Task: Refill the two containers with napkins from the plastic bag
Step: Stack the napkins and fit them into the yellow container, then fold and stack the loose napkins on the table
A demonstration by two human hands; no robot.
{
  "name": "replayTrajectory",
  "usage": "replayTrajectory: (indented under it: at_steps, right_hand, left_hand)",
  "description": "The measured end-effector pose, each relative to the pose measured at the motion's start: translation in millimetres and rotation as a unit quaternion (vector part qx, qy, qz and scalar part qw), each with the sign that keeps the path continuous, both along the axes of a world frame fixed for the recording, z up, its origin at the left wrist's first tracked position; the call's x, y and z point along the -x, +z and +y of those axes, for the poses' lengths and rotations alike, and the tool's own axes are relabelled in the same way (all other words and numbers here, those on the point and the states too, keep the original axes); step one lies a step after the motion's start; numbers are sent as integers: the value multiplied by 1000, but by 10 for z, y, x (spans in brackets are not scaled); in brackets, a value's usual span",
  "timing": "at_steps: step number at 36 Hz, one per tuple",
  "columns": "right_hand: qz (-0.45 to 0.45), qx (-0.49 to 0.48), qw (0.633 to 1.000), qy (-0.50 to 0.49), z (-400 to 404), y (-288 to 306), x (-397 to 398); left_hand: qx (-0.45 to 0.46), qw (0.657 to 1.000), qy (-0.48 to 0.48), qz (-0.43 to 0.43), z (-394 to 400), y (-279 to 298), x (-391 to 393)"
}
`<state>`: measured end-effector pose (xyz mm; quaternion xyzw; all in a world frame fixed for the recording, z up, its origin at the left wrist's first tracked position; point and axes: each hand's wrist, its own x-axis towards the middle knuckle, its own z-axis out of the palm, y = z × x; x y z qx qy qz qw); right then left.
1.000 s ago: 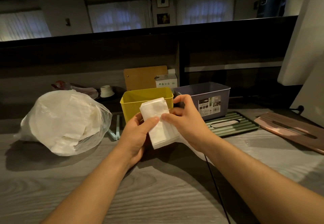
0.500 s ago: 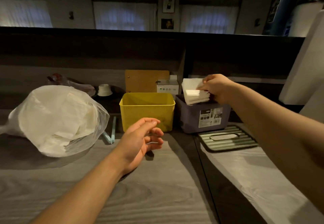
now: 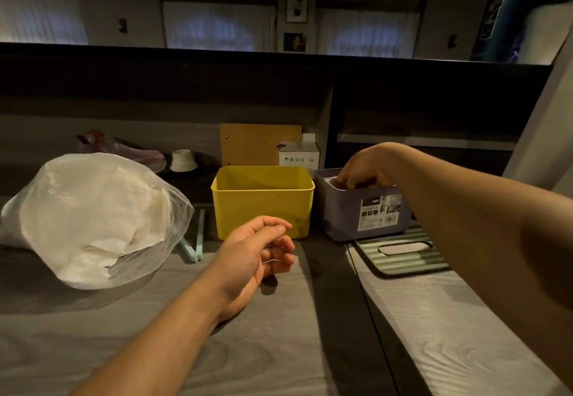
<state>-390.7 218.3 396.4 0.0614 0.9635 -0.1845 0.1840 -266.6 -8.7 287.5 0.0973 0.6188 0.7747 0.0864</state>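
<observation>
one of two containers is getting its first white napkins (image 3: 333,179), pressed by the curled right hand (image 3: 359,169) into the grey-purple plastic box (image 3: 350,212) at two o'clock, while the yellow plastic box (image 3: 263,209) looks unfilled, the loosely curled left hand (image 3: 254,249) holds nothing, and the clear plastic bag (image 3: 93,215) at nine o'clock looks full.

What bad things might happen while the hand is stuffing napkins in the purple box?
The right hand reaches down into the purple container, so pushing hard might crumple the napkins or slide the light box back. The plastic bag lies open toward the counter, so napkins might spill when the left hand reaches in.
</observation>
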Motion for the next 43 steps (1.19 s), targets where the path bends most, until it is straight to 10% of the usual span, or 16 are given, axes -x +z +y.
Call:
replayTrajectory:
  at_steps: [11, 28, 36, 43]
  right_hand:
    - [-28, -115, 990, 77, -146, 100, -106]
    - [89, 41, 993, -63, -108, 206, -219]
    - [284, 69, 935, 200, -951, 520, -873]
    - [249, 71, 900, 351, -1916, 356, -1288]
  left_hand:
    - [11, 1000, -3, 3, -11, 13, -16]
    - [6, 1000, 19, 17, 3, -15, -35]
    - [-41, 998, 53, -15, -8, 45, -131]
    - [217, 968, 82, 100, -606, 98, -377]
